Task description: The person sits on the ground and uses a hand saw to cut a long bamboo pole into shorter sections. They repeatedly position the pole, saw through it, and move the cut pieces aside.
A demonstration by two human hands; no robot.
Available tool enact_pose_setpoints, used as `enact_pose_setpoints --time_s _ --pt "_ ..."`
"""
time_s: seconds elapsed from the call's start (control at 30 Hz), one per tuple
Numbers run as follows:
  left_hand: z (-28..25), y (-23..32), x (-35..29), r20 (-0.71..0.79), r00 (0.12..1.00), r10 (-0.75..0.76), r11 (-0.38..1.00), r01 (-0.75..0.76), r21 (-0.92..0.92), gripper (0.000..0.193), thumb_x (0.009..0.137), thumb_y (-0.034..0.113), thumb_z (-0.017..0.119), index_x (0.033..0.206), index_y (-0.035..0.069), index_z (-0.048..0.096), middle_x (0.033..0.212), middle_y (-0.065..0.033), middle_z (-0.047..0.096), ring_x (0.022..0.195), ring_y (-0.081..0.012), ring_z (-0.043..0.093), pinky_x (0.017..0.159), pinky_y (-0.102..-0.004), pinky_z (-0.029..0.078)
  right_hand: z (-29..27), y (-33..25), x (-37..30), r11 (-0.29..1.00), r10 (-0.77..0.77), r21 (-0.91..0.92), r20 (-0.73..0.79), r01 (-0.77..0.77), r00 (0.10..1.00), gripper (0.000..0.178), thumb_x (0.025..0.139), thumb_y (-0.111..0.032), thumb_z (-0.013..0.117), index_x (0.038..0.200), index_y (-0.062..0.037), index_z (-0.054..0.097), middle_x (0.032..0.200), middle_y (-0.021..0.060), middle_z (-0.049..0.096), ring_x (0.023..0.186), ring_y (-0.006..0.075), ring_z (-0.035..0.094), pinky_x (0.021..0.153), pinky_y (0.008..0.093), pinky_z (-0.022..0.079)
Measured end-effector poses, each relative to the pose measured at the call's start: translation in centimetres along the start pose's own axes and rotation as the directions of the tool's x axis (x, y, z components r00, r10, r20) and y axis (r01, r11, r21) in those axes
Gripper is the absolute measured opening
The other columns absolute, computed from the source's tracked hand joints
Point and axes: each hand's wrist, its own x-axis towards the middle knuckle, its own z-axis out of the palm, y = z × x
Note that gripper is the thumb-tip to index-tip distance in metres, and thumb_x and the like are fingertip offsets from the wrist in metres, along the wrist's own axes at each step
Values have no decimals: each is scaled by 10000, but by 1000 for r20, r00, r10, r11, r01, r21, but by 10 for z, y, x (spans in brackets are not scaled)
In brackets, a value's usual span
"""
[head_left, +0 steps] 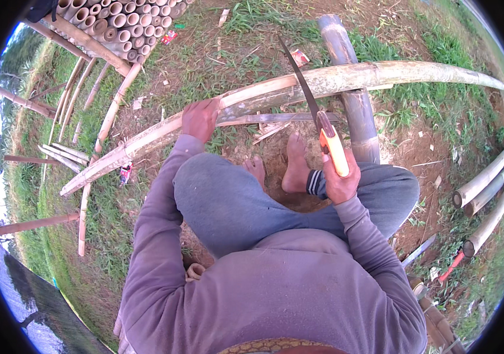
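A long bamboo pole [382, 73] runs across in front of me, with a pale, stripped-looking face on its left part. My left hand [201, 120] is closed over that pole left of centre. In my right hand [343, 182] is a hand saw [336, 148], gripped by its yellow-orange handle. Its dark blade points up and away, crossing the pole left of the support; I cannot tell whether the teeth are in the bamboo. Under the pole stands a thick, dark bamboo support [363, 127]. My bare feet rest on the soil beneath.
Cut bamboo pieces are stacked [128, 26] at the far left. A bamboo rail frame [105, 121] stands on the left. Several poles [479, 183] lie at right, near a red-handled tool [452, 266] and a blade [419, 251]. Wood scraps [271, 133] litter the ground.
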Motion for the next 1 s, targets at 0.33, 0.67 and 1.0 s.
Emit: enact_pose_setpoints --time_s 0.33,0.67,1.0 --pt "7 -9 -2 -44 998 47 998 -49 -32 411 912 143 776 1316 78 744 1210 -89 769 1118 -315 718 973 -460 574 9 1 -6 994 89 65 26 -90 996 191 964 -126 801 1091 -17 709 813 70 715 726 127 659 696 334 555" --pt "12 -10 -3 -91 993 71 997 -72 -10 375 907 122 782 1278 69 764 1202 -119 773 1074 -320 736 952 -447 595 7 20 -6 993 92 72 52 -96 994 165 983 -45 740 1142 -11 710 829 -14 652 668 38 574 601 228 474" --pt "5 -7 0 -67 994 83 997 -83 3 396 901 155 796 1291 97 758 1193 -88 778 1088 -303 731 1001 -455 551 38 -5 35 979 201 41 24 -202 979 150 944 -101 774 1055 -20 713 806 62 712 734 117 652 694 334 552"
